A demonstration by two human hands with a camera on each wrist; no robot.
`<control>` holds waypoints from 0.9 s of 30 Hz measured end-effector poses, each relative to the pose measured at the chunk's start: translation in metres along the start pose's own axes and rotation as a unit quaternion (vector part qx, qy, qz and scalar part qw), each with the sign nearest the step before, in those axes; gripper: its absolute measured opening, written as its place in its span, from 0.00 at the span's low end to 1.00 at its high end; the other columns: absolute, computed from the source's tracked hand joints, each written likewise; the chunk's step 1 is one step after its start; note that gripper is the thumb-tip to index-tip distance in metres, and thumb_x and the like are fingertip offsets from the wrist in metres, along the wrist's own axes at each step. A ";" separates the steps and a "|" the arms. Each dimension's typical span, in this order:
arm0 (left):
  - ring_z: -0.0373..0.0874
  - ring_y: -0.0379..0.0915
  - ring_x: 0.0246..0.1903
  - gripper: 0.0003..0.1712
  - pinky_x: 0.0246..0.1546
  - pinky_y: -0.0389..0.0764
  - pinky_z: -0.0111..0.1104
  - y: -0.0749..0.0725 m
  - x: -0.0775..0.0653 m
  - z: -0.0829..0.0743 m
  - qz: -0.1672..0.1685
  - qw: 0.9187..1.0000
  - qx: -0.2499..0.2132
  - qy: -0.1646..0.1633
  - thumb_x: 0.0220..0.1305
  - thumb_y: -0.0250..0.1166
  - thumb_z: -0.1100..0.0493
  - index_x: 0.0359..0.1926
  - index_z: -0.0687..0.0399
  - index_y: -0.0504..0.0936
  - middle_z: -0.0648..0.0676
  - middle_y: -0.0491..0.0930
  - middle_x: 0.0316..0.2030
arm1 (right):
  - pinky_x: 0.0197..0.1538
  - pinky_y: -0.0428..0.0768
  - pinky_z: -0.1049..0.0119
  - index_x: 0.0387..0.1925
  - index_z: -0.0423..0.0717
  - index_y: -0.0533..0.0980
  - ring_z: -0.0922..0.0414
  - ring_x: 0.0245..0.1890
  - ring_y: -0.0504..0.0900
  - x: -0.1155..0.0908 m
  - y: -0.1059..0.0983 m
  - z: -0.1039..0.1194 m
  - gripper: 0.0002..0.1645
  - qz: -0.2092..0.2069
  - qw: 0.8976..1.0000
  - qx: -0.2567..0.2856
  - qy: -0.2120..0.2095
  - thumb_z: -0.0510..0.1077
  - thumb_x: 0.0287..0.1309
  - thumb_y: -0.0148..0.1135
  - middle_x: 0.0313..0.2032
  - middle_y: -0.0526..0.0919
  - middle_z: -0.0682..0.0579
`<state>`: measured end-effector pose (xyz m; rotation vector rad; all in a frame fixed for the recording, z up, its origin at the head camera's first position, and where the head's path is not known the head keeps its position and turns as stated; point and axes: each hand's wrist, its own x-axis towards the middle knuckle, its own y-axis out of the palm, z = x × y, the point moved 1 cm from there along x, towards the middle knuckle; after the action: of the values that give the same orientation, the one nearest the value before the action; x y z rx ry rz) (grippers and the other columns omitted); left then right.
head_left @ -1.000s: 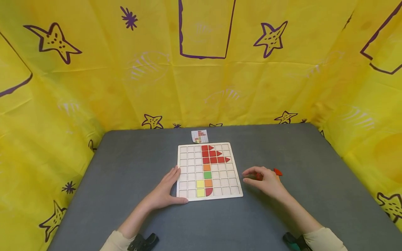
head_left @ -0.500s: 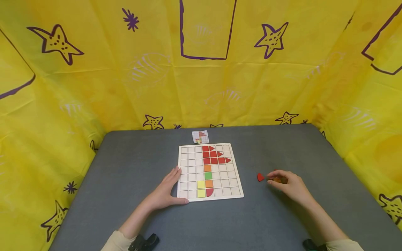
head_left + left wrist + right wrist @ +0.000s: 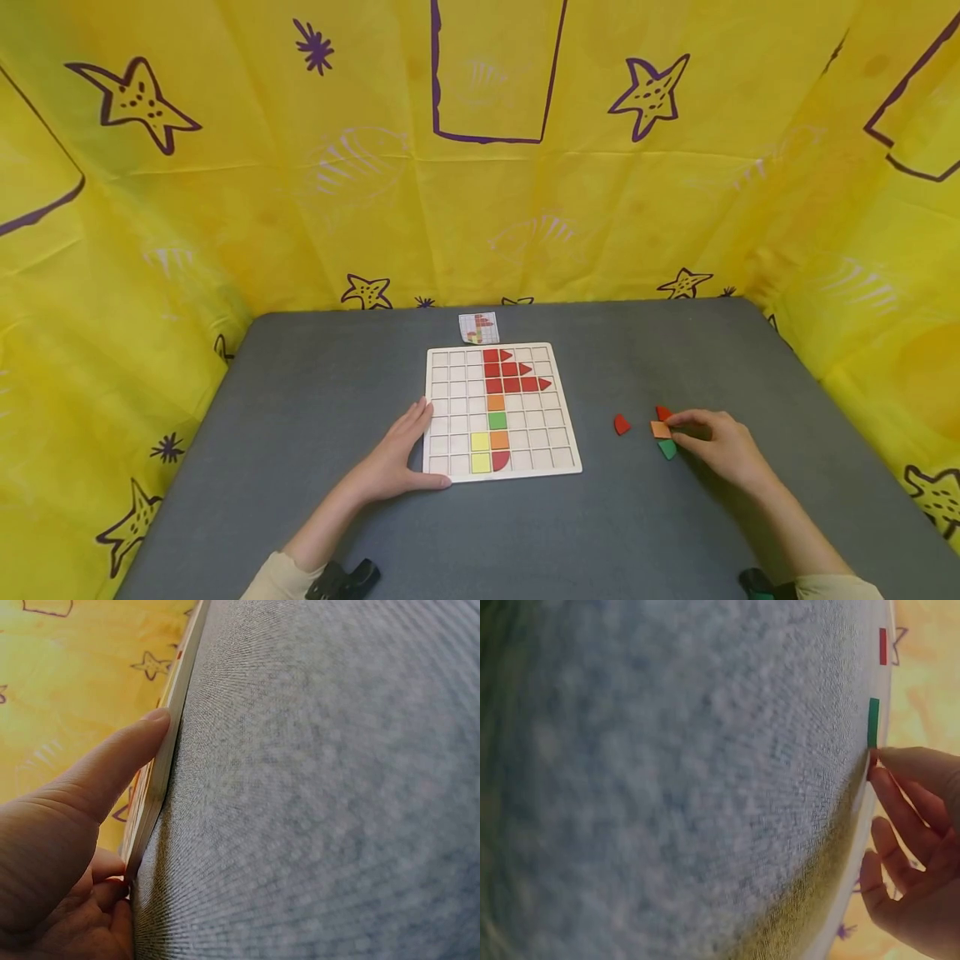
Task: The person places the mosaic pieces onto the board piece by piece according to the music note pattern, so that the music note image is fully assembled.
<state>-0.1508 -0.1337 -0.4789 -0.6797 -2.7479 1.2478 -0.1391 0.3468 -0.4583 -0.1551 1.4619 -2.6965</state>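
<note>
A pale wooden grid board (image 3: 453,417) lies mid-table with red, orange, green and yellow tiles set in its cells. My left hand (image 3: 386,460) braces its near left corner, thumb straight along the front edge and fingers against the left side; in the left wrist view that thumb (image 3: 112,761) presses the board's rim. Right of the board, my right hand (image 3: 720,446) pinches the right edge of an orange square tile (image 3: 660,430) between thumb and index finger. A red tile (image 3: 663,412) and a green rounded tile (image 3: 667,449) lie touching or close to it.
A red quarter-round tile (image 3: 622,424) lies alone between the board and the right hand. Behind the board is a small pattern card (image 3: 478,327) with a coloured picture. Yellow cloth (image 3: 480,217) with sea drawings surrounds the grey table (image 3: 337,358).
My right hand has moved right, away from the board, leaving the red quarter-round tile behind and coming to the orange tile. The left hand stays on the board.
</note>
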 end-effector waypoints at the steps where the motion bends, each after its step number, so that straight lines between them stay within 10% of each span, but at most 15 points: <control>1: 0.56 0.36 0.74 0.66 0.67 0.51 0.56 0.000 0.000 0.000 0.000 1.000 0.000 0.000 0.41 0.75 0.39 0.73 0.59 0.49 0.58 0.42 0.75 | 0.48 0.72 0.45 0.42 0.50 0.82 0.44 0.48 0.76 0.000 0.000 0.000 0.11 0.002 1.000 -0.002 -0.004 0.45 0.55 0.67 0.43 0.85 0.48; 27: 0.56 0.35 0.74 0.67 0.67 0.51 0.56 0.001 0.001 0.003 -0.003 1.000 0.004 0.003 0.41 0.75 0.37 0.73 0.58 0.49 0.58 0.41 0.75 | 0.44 0.73 0.52 0.36 0.53 0.83 0.51 0.40 0.78 0.017 0.013 0.025 0.14 -0.010 0.999 -0.022 -0.030 0.55 0.49 0.71 0.37 0.85 0.53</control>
<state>-0.1519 -0.1347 -0.4822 -0.6726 -2.7366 1.2538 -0.1528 0.3177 -0.4547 -0.2529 1.5125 -2.6510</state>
